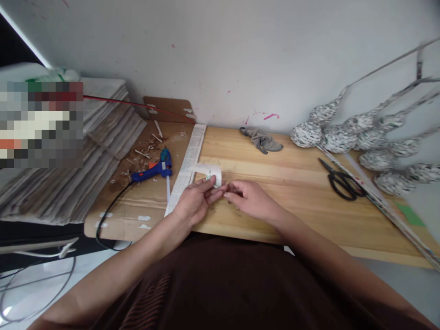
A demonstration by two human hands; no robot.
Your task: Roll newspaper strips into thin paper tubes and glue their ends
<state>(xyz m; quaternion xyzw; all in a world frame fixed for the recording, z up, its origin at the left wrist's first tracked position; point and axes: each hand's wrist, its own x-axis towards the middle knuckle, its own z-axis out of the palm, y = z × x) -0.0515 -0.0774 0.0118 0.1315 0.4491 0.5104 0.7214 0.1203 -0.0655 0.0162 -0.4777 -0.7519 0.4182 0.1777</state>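
Observation:
Above the wooden table, my left hand [196,200] is closed on a curled strip of white printed paper [217,174], its thumb lying on top and its fingers beneath. The strip bends over at its right end and has small green marks. My right hand [248,198] meets the left fingertips there, its thumb and fingers pinched at the strip's lower right edge; its fingers partly hide that edge. To the left of both hands, a stack of long folded newspaper strips [185,169] lies slantwise along the cardboard's edge.
On cardboard [137,206] at the left lies a blue glue gun [153,170] with a cord, near paper scraps. Stacked newspapers [110,137] rise beyond. A grey cloth [263,140] lies by the wall. Black scissors [342,183], thin paper rods [395,220] and several woven paper bulbs [340,137] are right.

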